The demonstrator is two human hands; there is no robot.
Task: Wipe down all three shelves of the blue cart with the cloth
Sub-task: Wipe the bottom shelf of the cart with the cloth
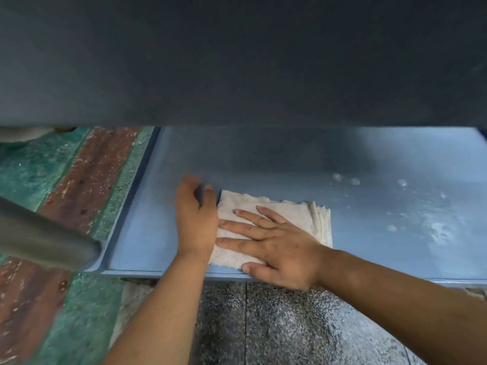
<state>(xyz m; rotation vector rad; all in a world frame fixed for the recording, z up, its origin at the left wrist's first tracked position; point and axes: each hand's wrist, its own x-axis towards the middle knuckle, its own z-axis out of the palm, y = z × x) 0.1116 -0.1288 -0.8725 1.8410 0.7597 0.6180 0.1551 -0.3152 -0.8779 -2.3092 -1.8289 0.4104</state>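
A folded off-white cloth (290, 212) lies flat on a low blue shelf (263, 159) of the cart, near its front edge. My right hand (274, 241) presses flat on the cloth with fingers spread, pointing left. My left hand (196, 219) rests on the shelf at the cloth's left edge, fingers curled and touching the cloth's side. White dusty smears and spots (442, 230) mark the shelf to the right of the cloth. The underside of the shelf above (237, 61) fills the top half of the view and hides the back of the lower shelf.
A grey cart leg or post (44, 233) crosses the left side, by the shelf's front-left corner. The floor shows green and red-brown tiles (66, 180) on the left and speckled grey stone (276, 325) below the shelf's raised front lip (137, 272).
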